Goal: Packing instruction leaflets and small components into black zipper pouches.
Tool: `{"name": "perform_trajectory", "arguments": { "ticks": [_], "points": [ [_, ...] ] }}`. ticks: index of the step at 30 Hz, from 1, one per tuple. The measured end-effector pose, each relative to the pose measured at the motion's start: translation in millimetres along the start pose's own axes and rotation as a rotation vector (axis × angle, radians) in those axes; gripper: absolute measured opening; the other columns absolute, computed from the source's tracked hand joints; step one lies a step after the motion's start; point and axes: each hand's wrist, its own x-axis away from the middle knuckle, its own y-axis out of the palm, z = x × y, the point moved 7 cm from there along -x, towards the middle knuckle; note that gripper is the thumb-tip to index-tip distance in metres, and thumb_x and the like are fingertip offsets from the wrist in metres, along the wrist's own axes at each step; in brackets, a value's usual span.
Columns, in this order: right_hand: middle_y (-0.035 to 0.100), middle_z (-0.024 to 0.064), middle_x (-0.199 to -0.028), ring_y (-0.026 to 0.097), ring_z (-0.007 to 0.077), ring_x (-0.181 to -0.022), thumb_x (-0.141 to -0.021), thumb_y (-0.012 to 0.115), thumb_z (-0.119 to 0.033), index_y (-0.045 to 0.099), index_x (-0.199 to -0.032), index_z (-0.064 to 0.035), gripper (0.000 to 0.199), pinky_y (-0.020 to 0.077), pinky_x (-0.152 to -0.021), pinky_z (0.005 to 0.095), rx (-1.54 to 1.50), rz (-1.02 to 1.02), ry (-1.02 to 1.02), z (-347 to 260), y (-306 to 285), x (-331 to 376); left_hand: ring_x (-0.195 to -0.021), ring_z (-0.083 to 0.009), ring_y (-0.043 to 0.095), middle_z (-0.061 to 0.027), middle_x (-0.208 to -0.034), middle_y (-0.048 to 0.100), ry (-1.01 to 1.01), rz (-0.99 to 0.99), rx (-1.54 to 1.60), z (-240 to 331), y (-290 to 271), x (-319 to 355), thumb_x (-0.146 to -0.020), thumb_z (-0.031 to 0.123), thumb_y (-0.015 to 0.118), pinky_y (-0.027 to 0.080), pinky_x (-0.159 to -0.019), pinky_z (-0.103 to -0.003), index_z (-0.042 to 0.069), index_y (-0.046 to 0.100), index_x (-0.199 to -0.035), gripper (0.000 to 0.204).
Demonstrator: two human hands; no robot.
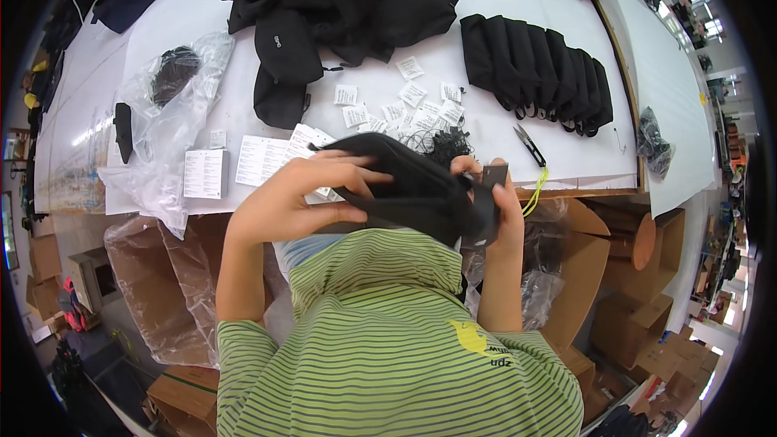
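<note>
A black fabric pouch (417, 194) is in front of my chest at the table's near edge, its mouth spread so that the dark inside shows. My left hand (299, 198) is closed on the pouch's left side, some fingers reaching into the opening and the thumb outside. At its other end, my right hand (508, 214) grips the pouch, partly blurred. A small dark tag (494, 175) shows by the right fingertips. Just beyond the pouch lie a tangle of black cords (449, 143) and several small white sachets (413, 95).
Black pouches are heaped (348, 0) at the back; others stand in a row (534, 69) at right. Snips (530, 146) with a yellow cord lie near the right edge. White printed cards (206, 174) and a clear plastic bag (154, 162) are at left. Cardboard boxes (579, 275) stand below.
</note>
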Motion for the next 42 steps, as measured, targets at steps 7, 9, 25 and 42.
{"name": "perform_trajectory", "arguments": {
  "ticks": [7,9,25,42],
  "points": [
    [0.052,-0.0007,-0.08,0.044,0.0113,-0.072,-0.089,0.054,-0.023,0.046,-0.122,-0.0106,0.036,0.0385,-0.071,0.0292,-0.474,-0.312,-0.003,-4,-1,2,-0.105,-0.0312,0.059,-0.0132,-0.111,0.067,-0.159,0.17,-0.176,-11,-21,18,-0.072,0.005,0.069,0.036,-0.1,-0.041,0.0,0.061,-0.088,0.019],
    [0.052,0.0001,-0.077,0.046,0.012,-0.075,-0.085,0.06,-0.024,0.043,-0.125,-0.0121,0.045,0.0395,-0.078,0.0337,-0.357,-0.336,-0.094,-16,-1,3,-0.103,-0.0309,0.06,-0.0128,-0.107,0.067,-0.165,0.247,-0.226,-12,-26,24,-0.073,0.003,0.068,0.037,-0.099,-0.04,-0.001,0.062,-0.092,0.02],
    [0.051,0.0017,-0.087,0.046,0.0176,-0.087,-0.087,0.059,-0.03,0.065,-0.098,-0.0141,0.02,0.0374,-0.08,0.0304,-0.679,-0.139,-0.057,1,-13,-17,-0.074,-0.0297,0.05,-0.011,-0.071,0.052,-0.251,-0.027,-0.314,-7,1,46,-0.077,0.01,0.068,0.041,-0.077,-0.035,0.005,0.058,-0.088,0.016],
    [0.041,-0.0008,-0.054,0.03,0.0083,-0.05,-0.098,0.045,-0.038,0.054,-0.085,-0.0077,0.034,0.0246,-0.048,0.0245,-0.313,0.101,-0.018,35,-3,-24,-0.073,-0.029,0.052,-0.0103,-0.069,0.053,-0.24,-0.144,-0.343,-14,18,35,-0.079,0.011,0.067,0.041,-0.078,-0.036,0.005,0.057,-0.086,0.014]
  ]
}}
